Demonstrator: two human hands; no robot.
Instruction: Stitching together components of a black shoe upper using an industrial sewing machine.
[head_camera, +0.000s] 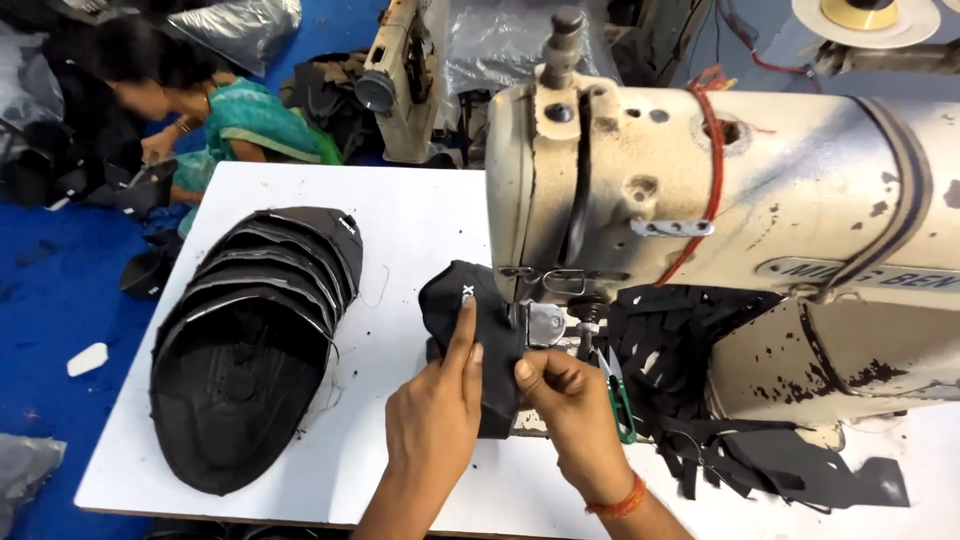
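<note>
A blue floor (50, 290) runs down the left of the room, with a small white scrap (87, 358) lying on it near the surface. At the far left a seated person in a teal garment (250, 125) bends over dark pieces on the floor. The white surface (400, 210) carries, on its left half, a stack of black curved fabric panels (250, 340), nested one over another and reaching almost to the near edge. Beyond the surface's far edge stands a second cream sewing machine (400, 80), with grey plastic sheeting behind it.

Near the middle, the left hand (435, 420) comes in from the near edge, palm down, its forefinger stretched along a black fabric piece (470, 320) and pressing it flat. The right hand (575, 410), with an orange thread band at the wrist, pinches the same piece's right edge between thumb and forefinger; its grip is narrow and closed on the cloth. The piece lies just beside the presser foot (545, 322) of the large cream sewing machine (760, 200). Green-handled thread snips (620, 400) hang by the right hand. To the right, black fabric offcuts (720, 400) lie heaped under the machine's arm.
</note>
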